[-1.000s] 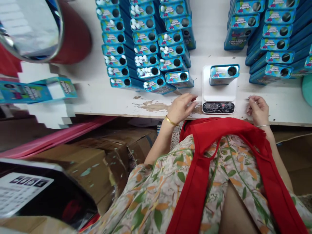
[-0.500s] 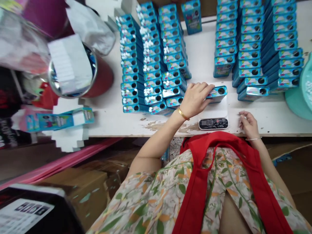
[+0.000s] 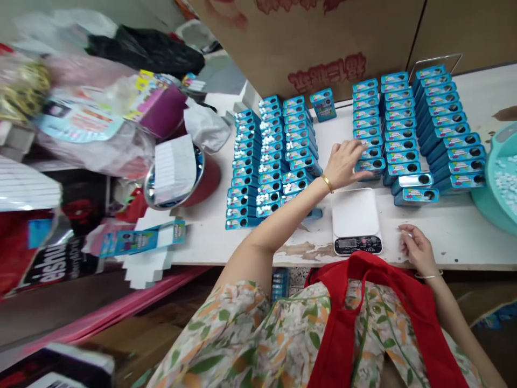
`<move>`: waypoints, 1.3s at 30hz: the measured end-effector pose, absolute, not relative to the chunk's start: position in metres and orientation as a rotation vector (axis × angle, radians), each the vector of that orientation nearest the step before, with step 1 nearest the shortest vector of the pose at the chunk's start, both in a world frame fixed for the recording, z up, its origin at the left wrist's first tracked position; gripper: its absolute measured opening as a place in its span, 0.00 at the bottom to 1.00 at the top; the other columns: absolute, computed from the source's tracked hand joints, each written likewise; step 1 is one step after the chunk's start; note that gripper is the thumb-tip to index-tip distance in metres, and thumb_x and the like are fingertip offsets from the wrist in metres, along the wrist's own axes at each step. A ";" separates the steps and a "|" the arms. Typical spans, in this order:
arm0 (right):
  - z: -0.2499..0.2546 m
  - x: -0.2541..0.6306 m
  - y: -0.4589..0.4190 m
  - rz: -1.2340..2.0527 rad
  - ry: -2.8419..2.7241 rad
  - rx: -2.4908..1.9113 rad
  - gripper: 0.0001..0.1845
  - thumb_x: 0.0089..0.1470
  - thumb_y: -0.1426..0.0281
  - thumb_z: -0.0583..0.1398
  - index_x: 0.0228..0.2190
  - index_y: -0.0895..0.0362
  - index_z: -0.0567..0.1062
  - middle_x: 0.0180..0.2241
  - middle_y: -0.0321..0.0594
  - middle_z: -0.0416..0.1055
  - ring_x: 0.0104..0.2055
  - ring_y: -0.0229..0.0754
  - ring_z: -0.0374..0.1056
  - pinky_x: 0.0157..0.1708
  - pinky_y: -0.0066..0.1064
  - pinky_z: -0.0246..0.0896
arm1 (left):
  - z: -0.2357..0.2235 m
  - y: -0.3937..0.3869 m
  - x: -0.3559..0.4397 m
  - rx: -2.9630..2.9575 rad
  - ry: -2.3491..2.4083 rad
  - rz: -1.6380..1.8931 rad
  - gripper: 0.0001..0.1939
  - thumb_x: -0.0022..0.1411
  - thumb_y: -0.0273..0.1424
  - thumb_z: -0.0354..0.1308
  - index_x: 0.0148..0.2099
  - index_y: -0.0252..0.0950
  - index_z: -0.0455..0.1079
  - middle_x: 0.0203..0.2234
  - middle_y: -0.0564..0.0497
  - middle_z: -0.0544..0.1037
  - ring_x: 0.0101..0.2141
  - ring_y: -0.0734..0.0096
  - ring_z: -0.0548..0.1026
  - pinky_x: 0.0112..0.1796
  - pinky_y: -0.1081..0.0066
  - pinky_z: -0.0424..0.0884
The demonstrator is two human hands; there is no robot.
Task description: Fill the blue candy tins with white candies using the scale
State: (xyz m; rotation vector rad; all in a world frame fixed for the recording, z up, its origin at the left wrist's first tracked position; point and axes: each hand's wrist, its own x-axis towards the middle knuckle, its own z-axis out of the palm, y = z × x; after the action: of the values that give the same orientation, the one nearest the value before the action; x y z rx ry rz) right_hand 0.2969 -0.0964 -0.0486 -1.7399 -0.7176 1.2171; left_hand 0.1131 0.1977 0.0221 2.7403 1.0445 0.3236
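My left hand reaches to the front of a column of blue boxes. Its thumb lies along the face of the foremost blue box, and the fingers bend over behind it. Below it a white kitchen scale stands with a bare platform; its display is too blurred to read. My right hand rests low on the table, right of the scale. Its fingers are curled together, and whatever they hold is too small to make out. The boxes near my left hand have dark round holes in their tops.
Left of the scale stand columns of blue boxes topped with white pellets. More boxes stand right, beside a turquoise basin of pellets. A red pot is at left. A large carton rises behind the white table.
The blue box in my left hand has moved from above the scale to the front of the column behind it. The camera view has tilted up. My right hand stays beside the scale.
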 end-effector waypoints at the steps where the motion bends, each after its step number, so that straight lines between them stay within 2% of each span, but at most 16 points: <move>1: -0.050 0.296 -0.098 1.208 -0.734 -1.755 0.25 0.57 0.49 0.62 0.45 0.56 0.73 0.22 0.33 0.64 0.22 0.37 0.62 0.20 0.27 0.60 | 0.021 0.219 0.111 2.714 1.078 0.409 0.29 0.68 0.47 0.58 0.64 0.36 0.63 0.61 0.35 0.69 0.60 0.44 0.66 0.57 0.50 0.60; 3: -0.051 0.295 -0.099 1.178 -0.801 -1.810 0.23 0.60 0.50 0.60 0.46 0.55 0.75 0.22 0.34 0.64 0.22 0.39 0.63 0.20 0.29 0.61 | 0.017 0.273 0.107 2.628 1.231 0.551 0.27 0.70 0.48 0.55 0.62 0.37 0.64 0.60 0.35 0.69 0.61 0.45 0.65 0.57 0.48 0.60; 5: -0.051 0.293 -0.100 1.134 -0.904 -1.885 0.22 0.62 0.51 0.57 0.46 0.53 0.76 0.21 0.35 0.66 0.22 0.42 0.65 0.21 0.31 0.63 | 0.012 0.333 0.106 2.537 1.404 0.583 0.24 0.68 0.44 0.59 0.60 0.37 0.66 0.61 0.36 0.68 0.62 0.46 0.62 0.59 0.46 0.58; 6: -0.050 0.292 -0.099 1.096 -0.964 -1.914 0.21 0.63 0.52 0.56 0.47 0.53 0.77 0.23 0.37 0.69 0.24 0.44 0.68 0.23 0.33 0.67 | 0.010 0.360 0.107 2.494 1.487 0.555 0.23 0.67 0.41 0.61 0.60 0.37 0.66 0.62 0.38 0.67 0.63 0.49 0.60 0.61 0.45 0.55; 8: -0.049 0.289 -0.096 1.005 -1.098 -1.946 0.20 0.63 0.55 0.55 0.47 0.52 0.79 0.32 0.43 0.78 0.35 0.49 0.76 0.35 0.40 0.75 | 0.005 0.401 0.111 2.412 1.642 0.447 0.30 0.65 0.35 0.66 0.64 0.34 0.61 0.66 0.41 0.64 0.64 0.56 0.55 0.66 0.43 0.46; 11: -0.048 0.285 -0.088 0.950 -1.279 -1.931 0.20 0.63 0.60 0.54 0.49 0.52 0.80 0.50 0.46 0.78 0.52 0.54 0.76 0.54 0.47 0.72 | 0.001 0.427 0.121 2.305 1.862 0.188 0.36 0.65 0.30 0.67 0.66 0.25 0.52 0.66 0.45 0.64 0.60 0.68 0.55 0.68 0.42 0.32; 13: -0.049 0.282 -0.081 0.993 -1.362 -1.898 0.22 0.63 0.62 0.53 0.52 0.53 0.79 0.53 0.46 0.77 0.54 0.53 0.75 0.57 0.48 0.70 | 0.005 0.422 0.123 2.281 1.949 0.011 0.31 0.67 0.29 0.66 0.63 0.24 0.54 0.64 0.48 0.67 0.57 0.74 0.58 0.69 0.45 0.28; 15: -0.049 0.279 -0.075 1.034 -1.428 -1.843 0.24 0.63 0.65 0.52 0.54 0.55 0.79 0.53 0.47 0.77 0.54 0.52 0.75 0.57 0.47 0.70 | 0.018 0.406 0.117 2.333 1.946 -0.075 0.26 0.67 0.30 0.67 0.59 0.26 0.59 0.61 0.51 0.70 0.55 0.74 0.60 0.70 0.46 0.27; 18: -0.050 0.273 -0.065 1.068 -1.490 -1.764 0.25 0.63 0.67 0.51 0.55 0.56 0.79 0.52 0.48 0.77 0.53 0.52 0.75 0.56 0.44 0.71 | 0.052 0.360 0.089 2.506 1.794 0.015 0.24 0.66 0.36 0.68 0.56 0.31 0.63 0.58 0.50 0.71 0.55 0.65 0.62 0.70 0.43 0.36; 21: -0.050 0.266 -0.056 1.078 -1.533 -1.746 0.25 0.63 0.67 0.51 0.55 0.57 0.79 0.51 0.49 0.78 0.52 0.52 0.76 0.55 0.43 0.71 | 0.091 0.290 0.050 2.688 1.607 0.144 0.21 0.65 0.35 0.67 0.54 0.34 0.66 0.52 0.44 0.73 0.54 0.52 0.67 0.64 0.41 0.55; 23: -0.051 0.262 -0.051 1.085 -1.549 -1.742 0.25 0.62 0.68 0.51 0.55 0.57 0.79 0.50 0.49 0.78 0.51 0.53 0.76 0.54 0.44 0.71 | 0.109 0.234 0.030 2.786 1.419 0.139 0.23 0.64 0.40 0.66 0.55 0.34 0.67 0.48 0.41 0.75 0.52 0.48 0.70 0.58 0.42 0.63; 28: -0.056 0.255 -0.047 1.075 -1.539 -1.739 0.26 0.61 0.68 0.52 0.56 0.58 0.78 0.53 0.49 0.77 0.54 0.54 0.75 0.57 0.46 0.69 | 0.097 0.121 0.021 2.778 1.038 0.148 0.16 0.64 0.39 0.64 0.51 0.39 0.70 0.40 0.49 0.77 0.45 0.56 0.75 0.63 0.43 0.59; 31: -0.060 0.256 -0.048 1.036 -1.524 -1.750 0.26 0.62 0.68 0.52 0.56 0.60 0.78 0.54 0.51 0.76 0.55 0.54 0.74 0.59 0.47 0.67 | 0.071 0.096 0.030 2.763 1.011 0.158 0.14 0.64 0.38 0.63 0.49 0.39 0.70 0.39 0.49 0.77 0.44 0.56 0.75 0.64 0.44 0.58; 34: -0.063 0.260 -0.049 1.008 -1.506 -1.753 0.25 0.60 0.68 0.53 0.55 0.60 0.78 0.49 0.49 0.78 0.52 0.51 0.76 0.57 0.45 0.69 | 0.055 0.093 0.036 2.770 1.037 0.124 0.14 0.64 0.37 0.64 0.49 0.39 0.71 0.40 0.47 0.78 0.45 0.55 0.74 0.64 0.43 0.58; 36: -0.064 0.263 -0.047 1.008 -1.498 -1.744 0.25 0.60 0.68 0.53 0.53 0.61 0.79 0.43 0.47 0.80 0.48 0.49 0.77 0.54 0.43 0.71 | 0.052 0.093 0.034 2.766 1.054 0.123 0.17 0.64 0.38 0.64 0.52 0.38 0.70 0.42 0.46 0.78 0.46 0.53 0.75 0.65 0.42 0.57; 39: -0.066 0.268 -0.042 1.027 -1.488 -1.718 0.25 0.59 0.67 0.53 0.51 0.63 0.80 0.36 0.47 0.80 0.40 0.48 0.77 0.49 0.41 0.73 | 0.062 0.085 0.022 2.718 1.087 0.238 0.28 0.63 0.43 0.66 0.60 0.37 0.67 0.50 0.42 0.76 0.52 0.50 0.73 0.64 0.44 0.59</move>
State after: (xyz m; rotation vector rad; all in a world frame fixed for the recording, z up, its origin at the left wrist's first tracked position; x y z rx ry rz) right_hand 0.2677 -0.0421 -0.0658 -1.7180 -1.4883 1.0265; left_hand 0.0218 0.0852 0.0615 2.7176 1.0869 0.2383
